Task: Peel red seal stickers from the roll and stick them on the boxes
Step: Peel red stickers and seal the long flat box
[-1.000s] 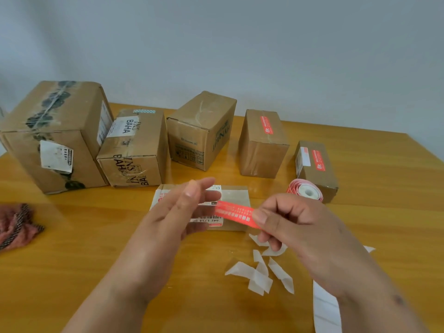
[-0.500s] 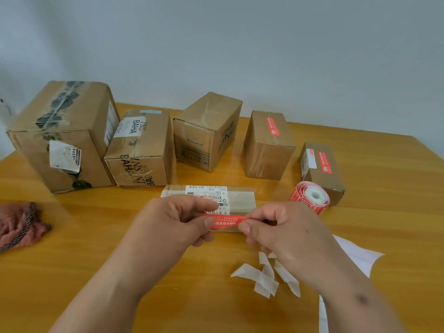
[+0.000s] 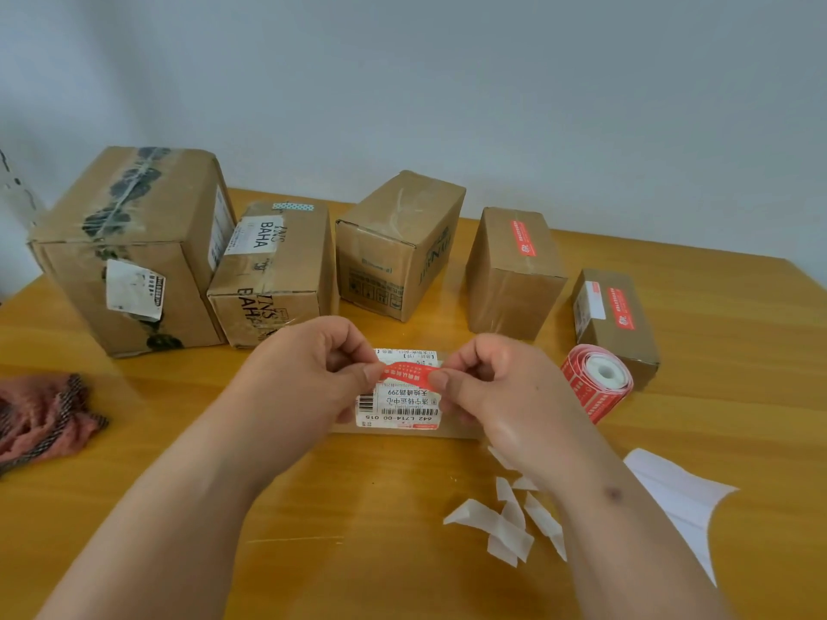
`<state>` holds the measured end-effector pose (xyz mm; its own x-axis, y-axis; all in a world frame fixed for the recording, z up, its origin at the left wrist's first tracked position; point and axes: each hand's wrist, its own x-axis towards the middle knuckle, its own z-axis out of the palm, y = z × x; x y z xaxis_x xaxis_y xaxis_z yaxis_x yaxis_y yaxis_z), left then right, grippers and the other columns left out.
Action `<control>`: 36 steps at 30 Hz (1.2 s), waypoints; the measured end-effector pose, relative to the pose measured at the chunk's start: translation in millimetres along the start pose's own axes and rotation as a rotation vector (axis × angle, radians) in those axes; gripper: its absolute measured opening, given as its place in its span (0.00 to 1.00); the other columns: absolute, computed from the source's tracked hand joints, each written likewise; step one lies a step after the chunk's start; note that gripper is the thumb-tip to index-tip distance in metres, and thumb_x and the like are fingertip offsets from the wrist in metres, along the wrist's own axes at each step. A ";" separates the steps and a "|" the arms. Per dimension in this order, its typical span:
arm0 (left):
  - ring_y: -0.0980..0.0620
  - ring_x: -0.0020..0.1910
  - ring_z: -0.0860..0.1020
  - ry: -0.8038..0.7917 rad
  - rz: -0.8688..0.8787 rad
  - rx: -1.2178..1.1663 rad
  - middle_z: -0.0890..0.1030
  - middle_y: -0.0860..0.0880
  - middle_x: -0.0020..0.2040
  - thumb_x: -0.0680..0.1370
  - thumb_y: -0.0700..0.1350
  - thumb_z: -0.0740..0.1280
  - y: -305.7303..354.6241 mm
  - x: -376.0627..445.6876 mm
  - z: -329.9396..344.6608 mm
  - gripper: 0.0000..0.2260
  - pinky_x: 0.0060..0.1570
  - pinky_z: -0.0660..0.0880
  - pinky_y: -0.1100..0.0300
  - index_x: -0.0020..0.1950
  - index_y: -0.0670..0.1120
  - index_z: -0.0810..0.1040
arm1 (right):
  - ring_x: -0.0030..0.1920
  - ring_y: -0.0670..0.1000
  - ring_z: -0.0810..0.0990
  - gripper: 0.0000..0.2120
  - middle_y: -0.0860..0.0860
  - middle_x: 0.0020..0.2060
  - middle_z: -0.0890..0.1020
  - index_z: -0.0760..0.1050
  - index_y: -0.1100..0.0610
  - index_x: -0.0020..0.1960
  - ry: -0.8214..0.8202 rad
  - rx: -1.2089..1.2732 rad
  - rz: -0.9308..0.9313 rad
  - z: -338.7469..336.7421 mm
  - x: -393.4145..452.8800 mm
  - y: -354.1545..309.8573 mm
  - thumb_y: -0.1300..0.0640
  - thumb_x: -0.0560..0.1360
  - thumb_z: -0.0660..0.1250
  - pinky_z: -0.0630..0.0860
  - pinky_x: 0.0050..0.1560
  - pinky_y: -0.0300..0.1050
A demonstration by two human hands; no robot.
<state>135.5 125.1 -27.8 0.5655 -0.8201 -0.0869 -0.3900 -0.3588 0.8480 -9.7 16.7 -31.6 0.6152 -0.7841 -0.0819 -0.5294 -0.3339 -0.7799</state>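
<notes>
Both hands meet over the middle of the surface [image 3: 716, 396], each pinching one end of a red seal sticker [image 3: 409, 373] between thumb and forefinger. The left hand [image 3: 309, 378] grips the sticker's left end with its other fingers curled in; the right hand [image 3: 488, 391] grips the right end the same way. The sticker stretches between them, slightly bowed, over the white shipping label [image 3: 398, 404] of a flat box [image 3: 452, 429] lying directly under the hands; whether it touches the label cannot be told.

Just right of the right hand, the sticker roll [image 3: 597, 380] lies on its side, its white core facing the camera. Toward the near edge, white backing scraps [image 3: 505, 521] lie scattered beside the right forearm, and a larger white sheet [image 3: 675, 494] lies further right.

Along the far edge stands a row of five cardboard boxes. From the left: a large box [image 3: 134, 248] with dark patterned tape, a box marked BAHA [image 3: 273, 270], a tilted plain box [image 3: 398, 243], then a box [image 3: 514, 270] with a red sticker on top, and at the right end a small box [image 3: 617, 315] also bearing one, just behind the roll. A reddish cloth [image 3: 40, 418] lies at the left edge.
</notes>
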 end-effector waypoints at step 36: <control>0.52 0.42 0.81 0.036 -0.048 0.229 0.81 0.51 0.43 0.75 0.43 0.70 -11.5 43.0 9.5 0.12 0.34 0.76 0.60 0.53 0.53 0.70 | 0.50 0.48 0.78 0.11 0.43 0.47 0.77 0.66 0.46 0.62 0.129 -0.368 -0.012 25.2 17.6 -6.5 0.52 0.80 0.59 0.73 0.59 0.55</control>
<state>157.4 89.7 -46.2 0.6114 -0.7847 -0.1022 -0.5141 -0.4921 0.7025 19.3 18.3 -43.6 0.5565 -0.8306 0.0223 -0.7115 -0.4902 -0.5034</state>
